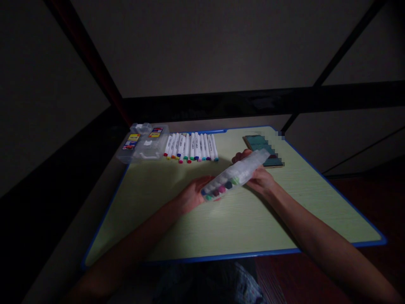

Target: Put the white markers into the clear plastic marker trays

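Observation:
Between my two hands a translucent plastic marker case (243, 169) is held tilted above the table, its right end higher than its left. Colored marker caps, among them green, dark blue and pink, show through its near side. My left hand (193, 195) grips the lower left end, with part of its fingers hidden by the case. Around the right part is my right hand (257, 177), its fingers showing behind the far edge. Beyond the case, a row of white markers (191, 145) with colored ends lies on the table.
Clear plastic cases (150, 150) with yellow labels lie at the table's far left corner. A phone-like slab (262, 147), partly pixelated, rests at the back right. The pale table (221, 232) has a blue rim, and a wall stands behind it.

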The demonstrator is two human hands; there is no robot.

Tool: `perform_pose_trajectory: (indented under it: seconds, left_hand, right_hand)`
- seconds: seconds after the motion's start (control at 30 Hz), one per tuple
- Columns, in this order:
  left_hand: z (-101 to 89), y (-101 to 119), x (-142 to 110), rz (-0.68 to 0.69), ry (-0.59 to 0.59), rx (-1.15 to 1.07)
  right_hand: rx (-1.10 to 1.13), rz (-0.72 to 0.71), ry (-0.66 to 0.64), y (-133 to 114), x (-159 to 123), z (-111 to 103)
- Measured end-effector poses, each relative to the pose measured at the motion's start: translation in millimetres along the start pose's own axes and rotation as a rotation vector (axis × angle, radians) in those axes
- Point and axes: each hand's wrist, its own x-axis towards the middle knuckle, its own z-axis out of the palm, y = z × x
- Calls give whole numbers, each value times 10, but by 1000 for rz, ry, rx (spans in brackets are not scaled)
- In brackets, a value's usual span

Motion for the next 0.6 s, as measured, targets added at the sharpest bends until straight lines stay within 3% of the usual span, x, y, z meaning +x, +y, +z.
perform_pose_trajectory:
  seconds: [0.1,0.2,0.4,0.6]
  left_hand:
    - [34,-15,-38,-191,-204,-49]
    - [85,-31,-69,-237,-244,-59]
    - [103,-57,-105,-172,-258,-16]
    - [34,-134,-61,68,-65,-43]
  right_hand:
    - [17,2,-41,36,11,-1]
    - [3,11,-79,87,31,3]
    - [-54,33,-113,164,31,2]
    - [-288,18,-108,173,26,13]
